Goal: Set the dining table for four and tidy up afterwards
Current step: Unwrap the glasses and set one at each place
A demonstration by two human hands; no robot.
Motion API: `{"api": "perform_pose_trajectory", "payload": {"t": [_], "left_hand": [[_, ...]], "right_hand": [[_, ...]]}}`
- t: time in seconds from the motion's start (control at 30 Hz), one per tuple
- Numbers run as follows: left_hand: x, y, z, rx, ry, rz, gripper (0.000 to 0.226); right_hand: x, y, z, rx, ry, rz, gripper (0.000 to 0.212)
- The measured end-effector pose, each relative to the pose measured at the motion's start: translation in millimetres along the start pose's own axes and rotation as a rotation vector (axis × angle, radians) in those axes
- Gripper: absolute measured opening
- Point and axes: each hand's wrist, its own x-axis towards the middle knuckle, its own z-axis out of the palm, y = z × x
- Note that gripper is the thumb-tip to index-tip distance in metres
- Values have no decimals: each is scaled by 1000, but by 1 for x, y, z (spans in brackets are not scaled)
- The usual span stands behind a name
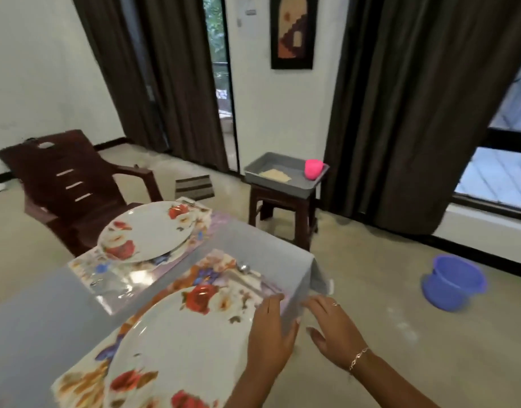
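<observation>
Near plate (177, 348) sits centred on near mat (215, 269) at the tabletop (32, 319) edge closest to the camera; floral pattern up, lying flat. Spoon (244, 268) lies on the same mat beyond the plate's far right, apart from the rim, likely laid there as this setting's cutlery. Left hand (271, 331) is open, fingers straight and together, palm down over the plate's right rim and the mat's corner; judged to be squaring or steadying the setting rather than lifting it, since nothing is pinched. Right hand (336, 331) is also open, fingers relaxed, holding nothing, just off the tabletop edge beside the hanging grey cloth (315, 278); contact with the cloth cannot be told. Far plate (147, 231) rests on far mat (106, 275) one place along, in front of the brown chair (70, 184), so each setting faces a seat. Only two settings are in view; judgement: laying for four is partway, other places out of frame. Past the table corner a grey tray (280, 188) sits on a stool (283, 201) and holds a pink cup (313, 168) plus a pale flat piece, blurred; probably the supply point for remaining items. A blue bucket (453, 284) stands on the floor, well apart to the right.
</observation>
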Motion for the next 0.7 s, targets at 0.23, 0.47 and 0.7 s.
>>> {"api": "perform_pose_trajectory", "payload": {"t": [0.23,0.47,0.7], "left_hand": [[120,53,55,-89,-38,-125,87],[263,55,97,-48,51,-48,50],[422,71,112,-82,116,-97,49]], "right_hand": [[55,113,-41,-20,36,125,47],[157,223,-45,-102,-37,132,43],[284,318,-57,-92,-154,126,42]]}}
